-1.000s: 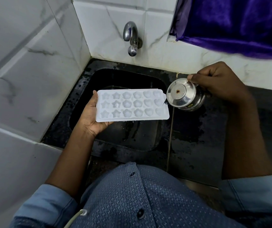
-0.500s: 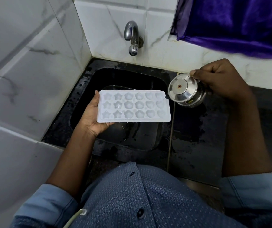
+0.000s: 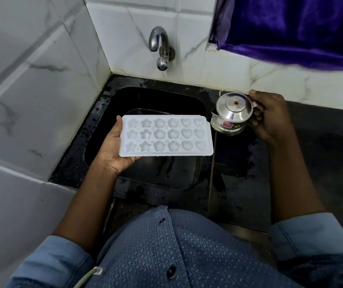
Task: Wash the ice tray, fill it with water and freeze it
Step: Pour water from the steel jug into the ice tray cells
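One white tray (image 3: 166,135) with eighteen moulds, three rows of six, is level over the sink (image 3: 156,98), the left hand (image 3: 114,150) gripping its left end. The right hand (image 3: 270,115) fingers (image 3: 256,113) hold one steel pot (image 3: 231,113) upright, just beside the tray.

Holding white ice tray (image 3: 166,135) flat over black sink (image 3: 145,97) with left hand (image 3: 113,151). Gripping small shiny kettle (image 3: 231,114) with right hand (image 3: 270,116), just beside tray.
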Demonstrator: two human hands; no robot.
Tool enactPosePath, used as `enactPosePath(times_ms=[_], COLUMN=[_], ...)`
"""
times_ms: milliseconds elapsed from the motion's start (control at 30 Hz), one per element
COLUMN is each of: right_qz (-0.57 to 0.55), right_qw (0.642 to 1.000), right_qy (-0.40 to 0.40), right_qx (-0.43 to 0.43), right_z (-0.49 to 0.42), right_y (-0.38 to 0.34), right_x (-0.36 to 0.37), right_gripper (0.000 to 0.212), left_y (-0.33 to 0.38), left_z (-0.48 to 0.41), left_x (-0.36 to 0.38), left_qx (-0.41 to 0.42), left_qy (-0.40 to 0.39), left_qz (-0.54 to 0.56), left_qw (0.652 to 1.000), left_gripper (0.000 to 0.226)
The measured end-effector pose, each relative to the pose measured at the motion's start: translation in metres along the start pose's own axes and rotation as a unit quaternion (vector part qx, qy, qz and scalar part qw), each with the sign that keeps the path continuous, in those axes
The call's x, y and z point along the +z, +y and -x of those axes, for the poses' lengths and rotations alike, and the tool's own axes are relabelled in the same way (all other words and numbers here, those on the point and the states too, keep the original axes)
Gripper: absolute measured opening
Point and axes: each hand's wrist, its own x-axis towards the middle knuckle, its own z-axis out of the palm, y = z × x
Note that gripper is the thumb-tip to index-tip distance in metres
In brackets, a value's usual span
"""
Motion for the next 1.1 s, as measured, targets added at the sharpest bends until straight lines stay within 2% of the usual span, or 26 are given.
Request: enactPosePath(times_ms=[67,233,433,633,800,1100], right_qz=[-0.058,-0.200,-0.224,-0.206,-0.156,-0.093], right_qw=[0.997,0.968,0.948,0.945,0.955,0.969], right_qy=[0.042,0.147,0.220,0.245,0.244,0.216], right_qx=[0.022,0.048,0.047,0.070,0.072,0.080], right_z=[-0.004,-0.009,-0.027,-0.053,-0.078,-0.119], right_y=[0.013,0.033,0.057,0.084,0.103,0.114], right_x=[-0.011,-0.044,-0.085,-0.108,-0.115,-0.116], right_gripper=[0.029,0.051,0.059,0.060,0.035,0.021], left_y=[-0.003,-0.011,-0.027,-0.049,-0.071,-0.095], left_z=[-0.001,-0.006,-0.015,-0.031,-0.051,-0.078], left_x=[0.001,0.008,0.025,0.048,0.065,0.082], left_qx=[-0.001,-0.018,-0.042,-0.069,-0.092,-0.111], left_qy=[0.001,-0.003,0.011,0.011,0.016,0.015], left_qz=[-0.003,0.004,0.012,-0.012,-0.024,-0.050], left_qw=[1.000,1.000,0.999,0.997,0.995,0.992], left_gripper=[0.070,0.071,0.071,0.072,0.073,0.072])
